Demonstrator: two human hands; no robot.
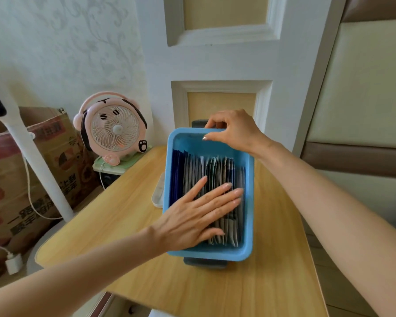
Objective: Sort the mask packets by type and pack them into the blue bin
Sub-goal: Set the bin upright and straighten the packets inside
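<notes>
The wooden tabletop (124,236) carries a dark grey base (205,263) beneath the blue bin (215,253), with a white tray (158,195) alongside.

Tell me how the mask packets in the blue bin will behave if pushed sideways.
The mask packets look thin and flat, so probably light and floppy. Standing on edge in the blue bin, they would likely lean or fan over, not slide; the left hand lies flat on them, perhaps steadying them.

A pink fan (114,130) stands just beyond the wooden table's (272,282) left edge, a cardboard box (44,161) left of it.
</notes>
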